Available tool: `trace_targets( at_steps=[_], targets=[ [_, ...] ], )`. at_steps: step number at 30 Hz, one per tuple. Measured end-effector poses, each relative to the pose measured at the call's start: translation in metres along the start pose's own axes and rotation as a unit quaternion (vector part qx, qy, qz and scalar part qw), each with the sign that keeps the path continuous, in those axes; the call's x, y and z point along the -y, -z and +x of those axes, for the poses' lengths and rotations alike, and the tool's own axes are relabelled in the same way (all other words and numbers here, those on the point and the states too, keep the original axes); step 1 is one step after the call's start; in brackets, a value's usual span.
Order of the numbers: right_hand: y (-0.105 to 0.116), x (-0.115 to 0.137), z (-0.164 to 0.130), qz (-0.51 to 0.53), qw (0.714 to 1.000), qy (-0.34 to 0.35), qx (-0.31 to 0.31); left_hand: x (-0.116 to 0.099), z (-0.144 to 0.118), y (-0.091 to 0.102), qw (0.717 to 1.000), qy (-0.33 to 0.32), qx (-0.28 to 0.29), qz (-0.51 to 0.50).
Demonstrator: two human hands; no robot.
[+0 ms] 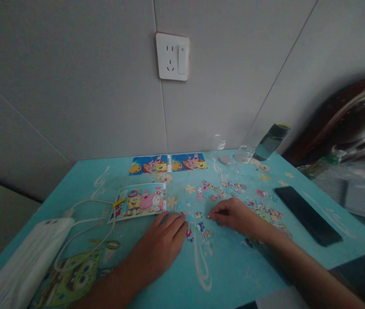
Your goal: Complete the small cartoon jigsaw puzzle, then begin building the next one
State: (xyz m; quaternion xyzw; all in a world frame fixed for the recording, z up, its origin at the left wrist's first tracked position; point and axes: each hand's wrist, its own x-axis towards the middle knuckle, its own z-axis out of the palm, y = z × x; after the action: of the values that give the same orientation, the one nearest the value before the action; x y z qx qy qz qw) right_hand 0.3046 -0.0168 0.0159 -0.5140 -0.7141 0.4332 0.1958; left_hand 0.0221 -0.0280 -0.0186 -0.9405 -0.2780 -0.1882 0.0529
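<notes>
My left hand (pixel 162 243) lies flat, palm down, on the turquoise table (pixel 233 274), its fingertips beside a few small jigsaw pieces (pixel 198 225). My right hand (pixel 233 215) rests with fingers curled, its fingertips pinching a tiny piece at the edge of that cluster. More loose pieces (pixel 222 189) are scattered beyond and to the right of this hand. A cartoon picture card (pixel 140 201) lies just past my left hand. Two more picture cards (pixel 168 163) sit near the wall.
A black phone (pixel 307 214) lies at the right. A white power strip (pixel 24 262) with cables sits at the left front. A clear cup (pixel 245 153), small lids and a tilted dark bottle (pixel 270 141) stand at the back right. A wall socket (pixel 172 56) is above.
</notes>
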Motion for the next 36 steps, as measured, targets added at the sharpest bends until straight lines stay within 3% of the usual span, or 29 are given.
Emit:
trace_targets(
  at_steps=[4, 10, 17, 22, 36],
  targets=[
    [0.003, 0.001, -0.005, -0.073, 0.994, 0.067, -0.037, 0.001, -0.002, 0.000, 1.000, 0.003, -0.003, -0.015],
    [0.010, -0.008, -0.014, -0.142, 0.976, 0.099, -0.134, 0.004, -0.004, 0.001, 0.999, -0.001, -0.009, -0.036],
    [-0.007, -0.004, -0.012, -0.206, 0.960, 0.187, -0.042, 0.005, -0.005, 0.000, 0.999, -0.010, -0.020, -0.036],
    [-0.018, 0.003, -0.009, -0.219, 0.943, 0.249, -0.034, 0.004, -0.005, -0.001, 0.999, -0.013, -0.033, -0.028],
    [-0.019, -0.005, 0.020, -0.391, 0.899, 0.154, -0.124, 0.004, -0.003, 0.001, 0.999, -0.003, -0.038, -0.028]
  ],
)
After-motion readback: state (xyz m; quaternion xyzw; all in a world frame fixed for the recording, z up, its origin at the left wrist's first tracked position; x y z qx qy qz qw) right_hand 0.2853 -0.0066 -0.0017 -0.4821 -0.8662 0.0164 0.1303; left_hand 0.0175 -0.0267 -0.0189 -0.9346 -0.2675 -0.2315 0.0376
